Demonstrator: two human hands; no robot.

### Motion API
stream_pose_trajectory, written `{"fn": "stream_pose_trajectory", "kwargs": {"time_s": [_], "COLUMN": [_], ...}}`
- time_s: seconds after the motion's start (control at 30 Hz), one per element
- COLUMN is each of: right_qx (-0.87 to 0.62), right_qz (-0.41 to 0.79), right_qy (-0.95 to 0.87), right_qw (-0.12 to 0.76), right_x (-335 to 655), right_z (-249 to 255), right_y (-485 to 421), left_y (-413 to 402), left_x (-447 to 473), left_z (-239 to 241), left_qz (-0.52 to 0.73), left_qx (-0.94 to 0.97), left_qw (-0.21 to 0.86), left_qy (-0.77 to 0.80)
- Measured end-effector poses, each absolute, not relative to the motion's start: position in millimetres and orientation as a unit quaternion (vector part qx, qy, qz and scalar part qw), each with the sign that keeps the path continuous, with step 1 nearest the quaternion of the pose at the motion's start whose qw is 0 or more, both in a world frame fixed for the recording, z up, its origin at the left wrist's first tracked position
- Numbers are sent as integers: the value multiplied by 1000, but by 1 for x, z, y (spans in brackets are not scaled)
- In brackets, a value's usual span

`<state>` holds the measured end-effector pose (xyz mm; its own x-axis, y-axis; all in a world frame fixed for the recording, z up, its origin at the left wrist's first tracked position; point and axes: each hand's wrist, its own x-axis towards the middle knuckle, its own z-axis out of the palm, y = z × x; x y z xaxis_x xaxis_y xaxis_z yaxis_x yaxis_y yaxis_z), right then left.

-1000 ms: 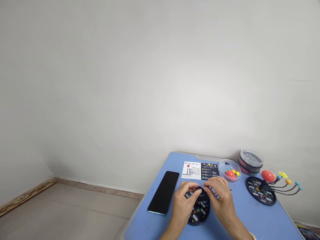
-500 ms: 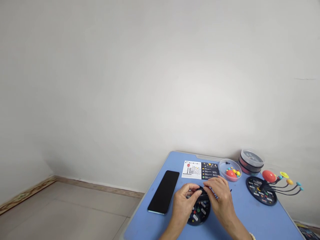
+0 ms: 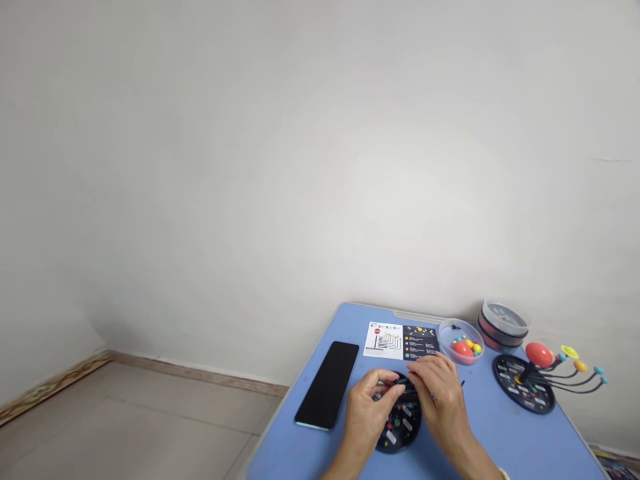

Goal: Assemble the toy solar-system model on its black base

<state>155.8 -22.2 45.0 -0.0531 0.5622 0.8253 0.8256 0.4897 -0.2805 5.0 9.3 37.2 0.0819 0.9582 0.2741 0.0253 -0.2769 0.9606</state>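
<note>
My left hand (image 3: 367, 403) is closed, thumb and fingers pinching the left side of some black plastic rods (image 3: 406, 388). My right hand (image 3: 443, 395) grips their other side, with a thin rod end poking out past its knuckles. Beneath both hands lies a round black base (image 3: 400, 430) printed with coloured planets and white labels. Fingers hide most of the rods and the far part of the base, so I cannot tell whether the rods touch it.
A black phone (image 3: 327, 385) lies left on the blue table (image 3: 295, 450). Behind my hands are an instruction sheet (image 3: 384, 340) and a clear tub (image 3: 443, 333) of coloured balls. A finished-looking solar system model (image 3: 539, 355) and stacked round containers (image 3: 503, 327) stand at the right.
Both hands stay nearly in place over the base, still on the black rods. The rods and right fingers have shifted very slightly.
</note>
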Motion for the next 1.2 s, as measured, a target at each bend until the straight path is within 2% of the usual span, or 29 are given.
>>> {"fn": "stream_pose_trajectory", "kwargs": {"time_s": [0.67, 0.87, 1.2], "right_qx": [-490, -499, -552], "right_qz": [-113, -120, -152], "right_qy": [-722, -677, -589], "right_qw": [475, 527, 570], "right_x": [162, 174, 227], "right_z": [39, 49, 74], "right_y": [-23, -26, -56], "left_y": [15, 13, 10], "left_x": [7, 8, 6], "left_z": [28, 30, 33], "left_qz": [563, 536, 523], "left_qx": [590, 558, 556], "left_qw": [439, 488, 492], "left_qy": [377, 404, 418]}}
